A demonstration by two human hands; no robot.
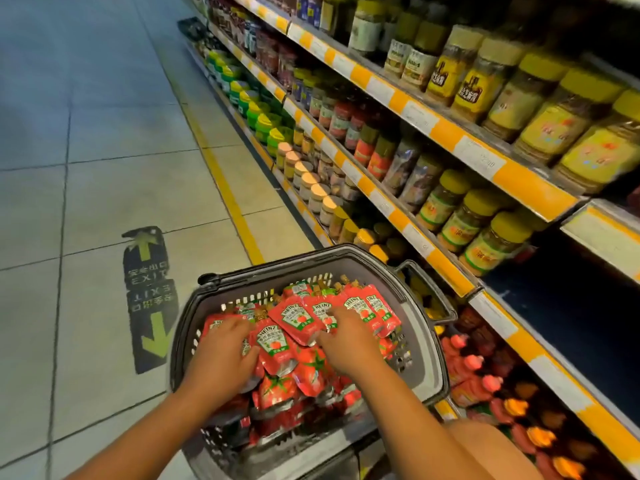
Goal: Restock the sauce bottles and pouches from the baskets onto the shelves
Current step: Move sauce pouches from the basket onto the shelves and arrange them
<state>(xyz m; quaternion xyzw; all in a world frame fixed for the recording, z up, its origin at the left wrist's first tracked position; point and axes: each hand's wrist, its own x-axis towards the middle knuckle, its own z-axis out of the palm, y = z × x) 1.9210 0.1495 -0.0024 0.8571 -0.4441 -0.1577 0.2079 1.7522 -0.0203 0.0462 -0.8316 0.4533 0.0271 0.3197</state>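
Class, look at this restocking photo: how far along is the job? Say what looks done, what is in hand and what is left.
Done: little that shows; the grey basket is heaped with Heinz ketchup pouches. In hand: the left hand and right hand both reach into the pile, gathering pouches. Left: nearly the whole basketful must go to the shelves; an empty dark shelf bay shows at right.

A pale tiled floor (104, 133) runs along the aisle, edged by a yellow line (221, 181). On the tiles lies a dark floor sticker (149, 296) with green arrows and the word EXIT. Farther down the aisle sits a dark object (191, 28) — possibly another crate, too blurred to tell.
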